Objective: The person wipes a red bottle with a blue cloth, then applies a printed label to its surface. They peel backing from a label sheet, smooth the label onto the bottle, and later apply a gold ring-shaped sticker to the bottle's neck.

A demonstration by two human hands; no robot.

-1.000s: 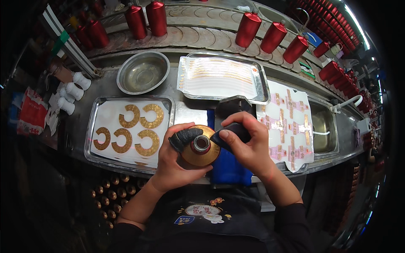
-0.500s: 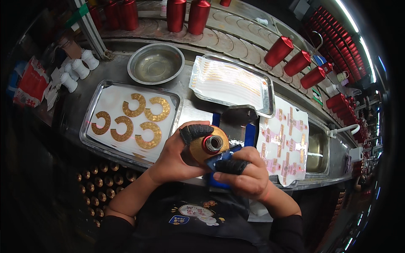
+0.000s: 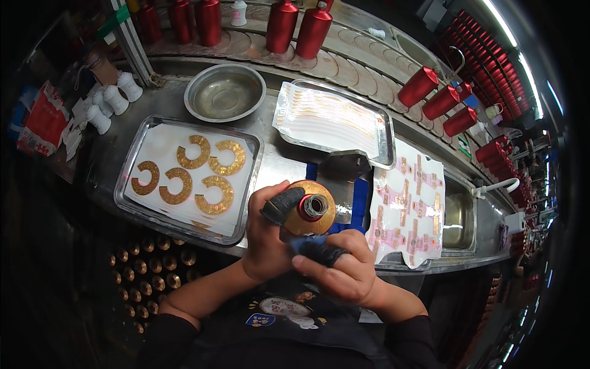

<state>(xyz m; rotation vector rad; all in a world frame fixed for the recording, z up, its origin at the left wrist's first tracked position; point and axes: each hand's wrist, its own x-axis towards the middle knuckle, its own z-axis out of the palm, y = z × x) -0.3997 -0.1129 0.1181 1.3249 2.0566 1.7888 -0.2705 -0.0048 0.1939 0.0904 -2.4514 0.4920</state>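
Note:
My left hand (image 3: 263, 243), with a black cover on the thumb, is wrapped round a bottle (image 3: 328, 215). The bottle has a gold shoulder, a red collar and a bare threaded metal mouth turned up toward me. Its body is mostly hidden below. At the near side of the shoulder, my right hand (image 3: 351, 270) pinches a small blue flat piece (image 3: 299, 245), smeared by motion, and wears a dark finger cover too. Gold C-shaped decals (image 3: 214, 195) lie on a white sheet in the metal tray (image 3: 260, 184) to the left.
A metal basin (image 3: 226, 120) stands behind the tray. Another tray (image 3: 391, 132) holds strips of gold decals. A decal sheet (image 3: 405, 212) lies beside the sink (image 3: 461, 230). A dark stand (image 3: 345, 165) sits ahead of my hands. Red bottles (image 3: 313, 34) line the conveyor (image 3: 362, 67).
My right hand has moved left and slightly down with the blue piece, along the near side of the bottle. The red bottles on the conveyor have shifted right.

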